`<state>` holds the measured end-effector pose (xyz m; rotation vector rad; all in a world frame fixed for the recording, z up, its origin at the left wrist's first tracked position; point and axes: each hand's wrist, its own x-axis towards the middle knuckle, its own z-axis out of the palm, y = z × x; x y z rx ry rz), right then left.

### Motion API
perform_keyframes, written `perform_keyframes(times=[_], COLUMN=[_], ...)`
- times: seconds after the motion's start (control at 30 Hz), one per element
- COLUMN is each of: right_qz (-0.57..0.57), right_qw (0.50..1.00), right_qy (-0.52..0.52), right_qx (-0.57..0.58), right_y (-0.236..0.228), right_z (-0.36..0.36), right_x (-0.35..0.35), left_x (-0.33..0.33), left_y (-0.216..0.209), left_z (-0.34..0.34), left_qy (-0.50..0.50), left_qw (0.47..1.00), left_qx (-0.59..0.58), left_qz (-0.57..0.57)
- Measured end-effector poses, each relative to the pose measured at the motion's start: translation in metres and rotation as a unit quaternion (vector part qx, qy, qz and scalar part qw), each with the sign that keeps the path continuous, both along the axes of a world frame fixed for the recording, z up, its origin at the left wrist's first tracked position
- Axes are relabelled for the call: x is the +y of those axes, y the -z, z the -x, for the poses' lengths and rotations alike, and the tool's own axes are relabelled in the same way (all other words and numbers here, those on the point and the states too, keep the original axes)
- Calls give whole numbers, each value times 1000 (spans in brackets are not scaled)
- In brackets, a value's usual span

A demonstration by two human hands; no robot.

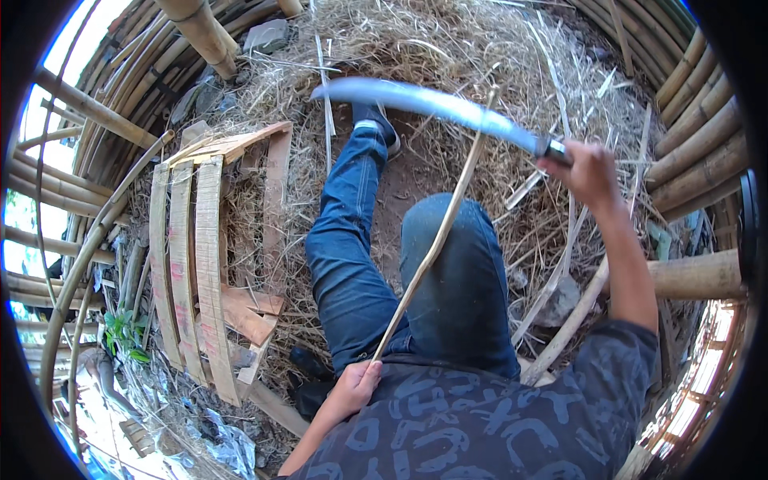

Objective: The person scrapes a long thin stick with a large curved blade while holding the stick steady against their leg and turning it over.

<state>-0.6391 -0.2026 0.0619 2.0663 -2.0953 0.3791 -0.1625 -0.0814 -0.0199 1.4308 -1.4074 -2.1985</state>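
My left hand [357, 389] is closed around the lower end of a thin, slightly crooked wooden stick [433, 254], close to my waist. The stick slants up and away to the right, passing over my raised right knee. In my right hand [588, 178] I grip the dark handle of a long curved machete [432, 104], out at the right. Its blade is smeared by motion and points left, crossing the upper end of the stick in the picture. Whether blade and stick touch, I cannot tell.
A broken wooden crate of slats [210, 272] lies at my left. Dry straw [480, 48] covers much of the ground. Bamboo pole walls [696, 136] close in on both sides. Thicker sticks [566, 330] and a stone [560, 302] lie right of my knee.
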Motion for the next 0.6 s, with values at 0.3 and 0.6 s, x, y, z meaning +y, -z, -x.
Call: perform_keyframes(times=[0.3, 0.6], right_qz=[-23, -9], right_qw=[997, 967], right_qy=[69, 245], right_qx=[-31, -65], right_y=[2, 3], right_z=[18, 71], right_x=[5, -5], left_x=[-2, 4], left_y=[-1, 2], left_z=[-1, -5], left_qy=[1, -10], left_qw=[1000, 1000], left_qx=[-18, 14], left_qz=[4, -15])
